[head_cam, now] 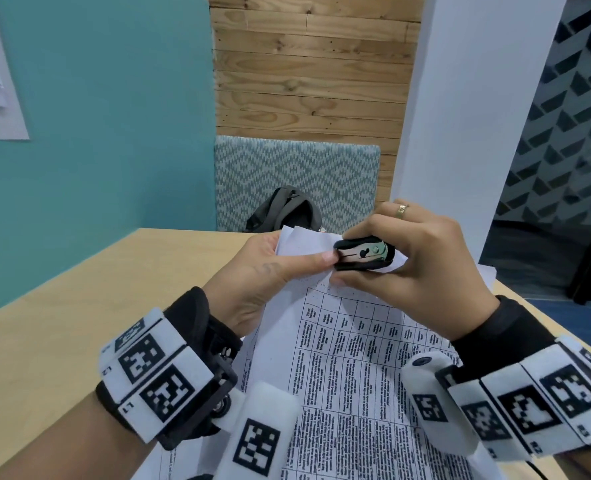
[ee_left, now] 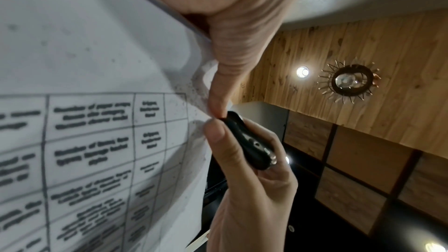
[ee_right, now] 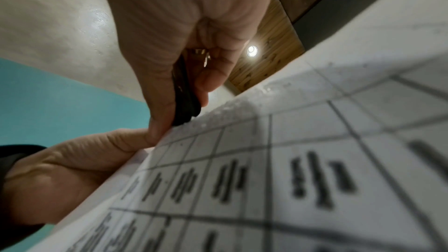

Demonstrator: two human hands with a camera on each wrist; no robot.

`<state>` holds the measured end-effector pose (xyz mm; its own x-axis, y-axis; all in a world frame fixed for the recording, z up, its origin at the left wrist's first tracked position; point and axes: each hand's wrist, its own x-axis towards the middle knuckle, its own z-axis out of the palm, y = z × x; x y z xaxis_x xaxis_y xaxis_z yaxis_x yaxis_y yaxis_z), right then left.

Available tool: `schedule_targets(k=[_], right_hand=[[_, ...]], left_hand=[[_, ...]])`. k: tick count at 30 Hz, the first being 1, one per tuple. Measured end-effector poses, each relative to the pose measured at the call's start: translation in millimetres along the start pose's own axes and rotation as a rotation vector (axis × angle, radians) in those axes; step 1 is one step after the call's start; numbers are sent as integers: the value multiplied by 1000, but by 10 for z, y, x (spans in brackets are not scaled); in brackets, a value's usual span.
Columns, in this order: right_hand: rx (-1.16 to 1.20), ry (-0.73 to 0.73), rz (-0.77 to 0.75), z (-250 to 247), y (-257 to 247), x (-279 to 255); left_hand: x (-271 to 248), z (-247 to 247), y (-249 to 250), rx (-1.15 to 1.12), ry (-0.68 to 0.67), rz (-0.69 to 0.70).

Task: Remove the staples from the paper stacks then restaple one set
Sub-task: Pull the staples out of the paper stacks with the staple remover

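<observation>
While the printed stack (head_cam: 356,358) is lying on the table (head_cam: 62,323) at 6 o'clock of the head view and rising toward the hands, the person is working at its far corner. At about 11 o'clock from the stack's middle, the left hand (head_cam: 262,282) is pinching the lifted corner, thumb on top and fingers under the sheets, so it is clamped on the paper. Just beside it, at 1 o'clock, the right hand (head_cam: 422,268) is curled around the black staple remover (head_cam: 363,254), thumb below and fingers above, squeezing it against the same corner. The remover's nose is touching the left thumb tip. I cannot see the staple itself; the tool and fingers are covering it.

My judgement is that the step in hand is pulling a staple from this stack. To do it well, the left hand should be keeping the corner flat and tight, close to the staple, while the right is sliding the claws fully under the staple before squeezing and lifting straight, not sideways, otherwise the corner may be tearing. The thumb is sitting near the claws, so care is needed.

Farther, at 12 o'clock, a dark bag (head_cam: 287,209) is resting on a patterned chair (head_cam: 297,168).
</observation>
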<state>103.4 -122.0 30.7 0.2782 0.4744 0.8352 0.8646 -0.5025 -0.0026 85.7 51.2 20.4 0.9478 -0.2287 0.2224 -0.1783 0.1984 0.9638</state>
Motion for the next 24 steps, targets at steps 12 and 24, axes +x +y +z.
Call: schedule_targets(k=[12, 24], right_hand=[[-243, 36, -63, 79, -12, -34], [-34, 43, 121, 53, -58, -15]], left_hand=[[17, 107, -79, 30, 242, 135], [15, 105, -30, -97, 199, -44]])
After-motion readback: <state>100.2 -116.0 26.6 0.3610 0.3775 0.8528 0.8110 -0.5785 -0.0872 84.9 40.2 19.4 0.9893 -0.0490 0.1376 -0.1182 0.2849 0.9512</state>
